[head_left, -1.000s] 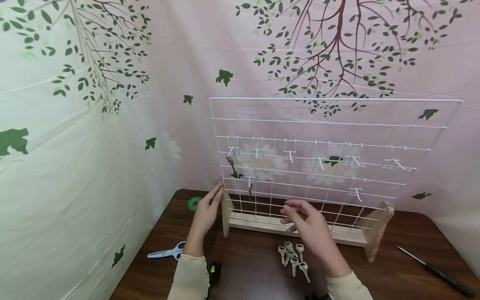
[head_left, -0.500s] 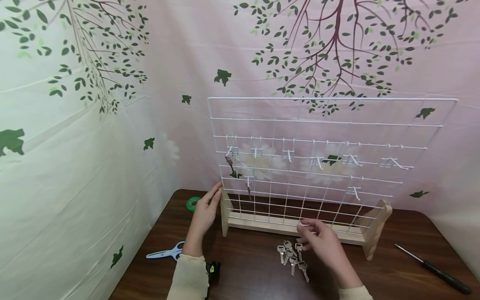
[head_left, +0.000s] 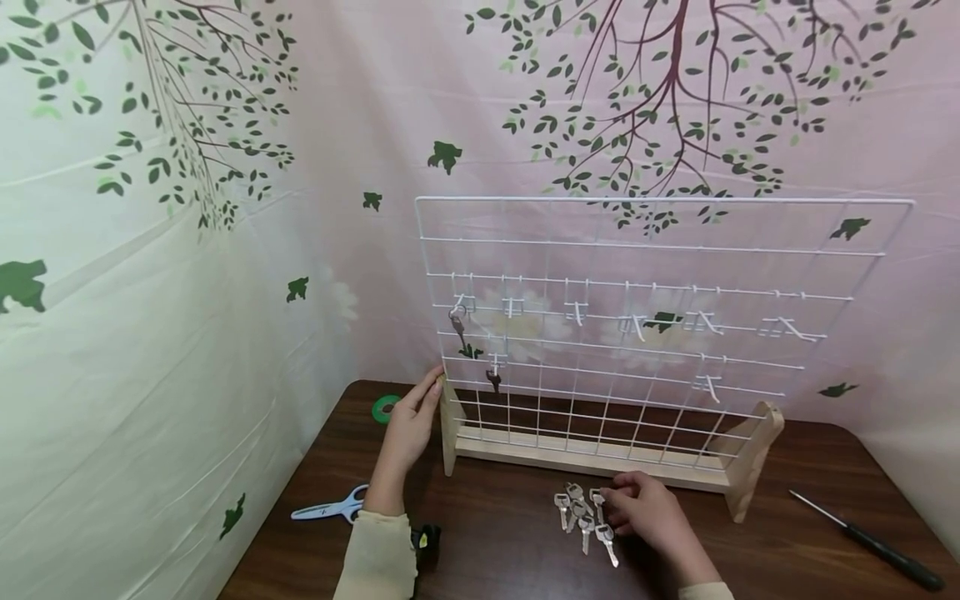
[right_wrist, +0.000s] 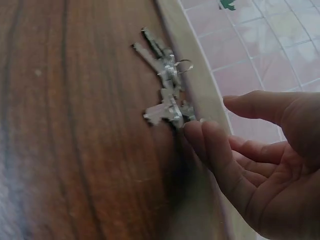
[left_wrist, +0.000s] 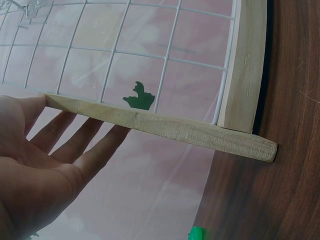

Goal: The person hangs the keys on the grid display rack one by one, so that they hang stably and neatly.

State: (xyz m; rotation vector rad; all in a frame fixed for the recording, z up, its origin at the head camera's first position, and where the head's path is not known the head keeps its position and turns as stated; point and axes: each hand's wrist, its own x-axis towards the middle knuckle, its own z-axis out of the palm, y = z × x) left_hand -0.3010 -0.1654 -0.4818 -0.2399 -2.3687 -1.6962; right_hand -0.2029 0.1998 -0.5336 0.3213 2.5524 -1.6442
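Observation:
My left hand (head_left: 411, 421) rests on the wooden side support (left_wrist: 165, 130) of a white wire grid rack (head_left: 600, 387), fingers stretched along the support's outer edge. Beside a pile of silver keys (head_left: 585, 523) on the table is my right hand (head_left: 651, 510). In the right wrist view its thumb and index finger stand apart with nothing between them, and the fingertips are right at the nearest key (right_wrist: 172, 117). One key (head_left: 458, 327) hangs by its ring from the rack's upper left hook. Another key (head_left: 493, 380) hangs on a lower hook.
Several bare white hooks (head_left: 577, 313) line the grid. Blue scissors (head_left: 330, 507) and a green tape roll (head_left: 386, 408) lie at the left, a black-handled screwdriver (head_left: 870, 542) at the right. A leaf-printed curtain (head_left: 360, 292) hangs behind the brown table (head_left: 510, 558).
My right hand has come down from in front of the grid to the keys on the table. The lower hanging key has turned on its hook. My left hand stays at the support.

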